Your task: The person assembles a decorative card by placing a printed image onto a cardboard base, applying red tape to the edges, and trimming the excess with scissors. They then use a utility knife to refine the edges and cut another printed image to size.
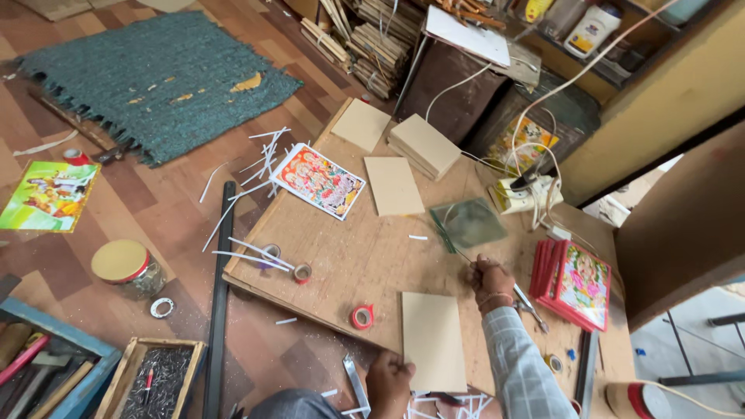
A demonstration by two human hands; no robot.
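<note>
Between both hands' grip lies beige board (433,340).

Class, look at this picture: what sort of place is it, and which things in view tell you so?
Probably a small picture-framing workshop. Red framed prints are stacked on a wooden work board, cut backing boards lie beside a glass pane, and a box of nails sits on the floor.

A plain beige rectangular board (433,341) lies flat on the desk (349,256), its long side running toward twelve o'clock and its near left corner touched by the left hand (389,380). At about one o'clock from it, a square pane of greenish glass (468,223) lies flat, slightly skewed. The right hand (489,281) is closed over a thin tool whose tip reaches the pane's near edge.
</note>
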